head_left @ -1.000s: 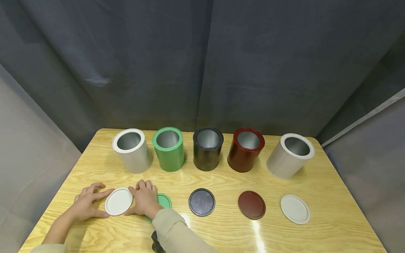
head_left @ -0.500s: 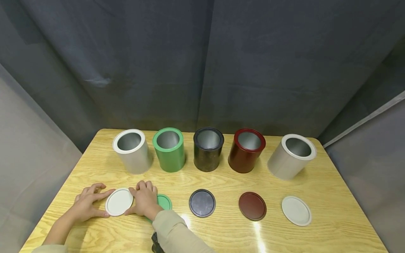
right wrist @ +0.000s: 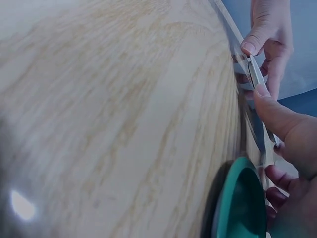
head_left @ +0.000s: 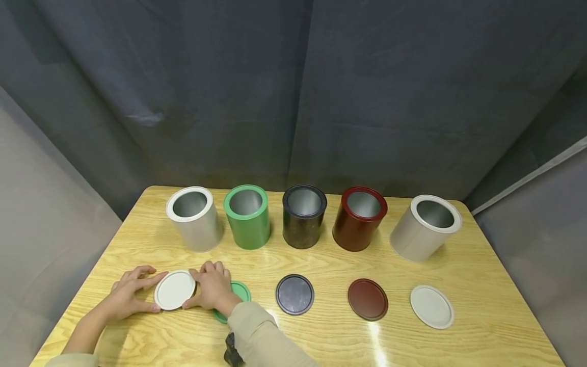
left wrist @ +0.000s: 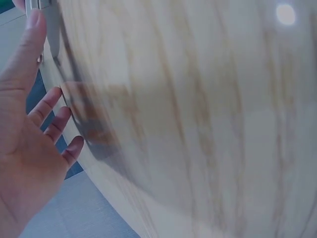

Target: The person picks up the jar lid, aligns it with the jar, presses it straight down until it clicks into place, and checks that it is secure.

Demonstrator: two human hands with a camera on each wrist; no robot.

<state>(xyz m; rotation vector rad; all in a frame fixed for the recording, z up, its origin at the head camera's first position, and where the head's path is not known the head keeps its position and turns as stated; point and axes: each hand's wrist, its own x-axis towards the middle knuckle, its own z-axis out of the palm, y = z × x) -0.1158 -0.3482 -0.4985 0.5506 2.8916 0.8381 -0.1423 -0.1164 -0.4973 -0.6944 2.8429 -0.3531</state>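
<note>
A round white lid point(head_left: 175, 289) is held between both hands near the table's front left. My left hand point(head_left: 130, 294) grips its left edge with thumb and index finger; the other fingers are loosely bent. Across from it, my right hand point(head_left: 212, 286) grips the right edge with thumb and fingers. In the right wrist view the lid point(right wrist: 256, 74) appears edge-on, slightly off the table, between the two thumbs. Partly covered by my right hand and wrist, a green lid point(head_left: 240, 290) lies on the table. Behind the white lid stands a white can point(head_left: 198, 229) with an open top.
To the right along the back stand a green can point(head_left: 249, 229), a black can point(head_left: 302, 229), a dark red can point(head_left: 355, 229) and another white can point(head_left: 415, 237). A black lid point(head_left: 295, 294), a dark red lid point(head_left: 368, 299) and a second white lid point(head_left: 432, 307) lie before them.
The white lid has risen slightly between both hands, which keep nearly the same grip. The whole head view has shifted a little; cans and other lids stay in place.
</note>
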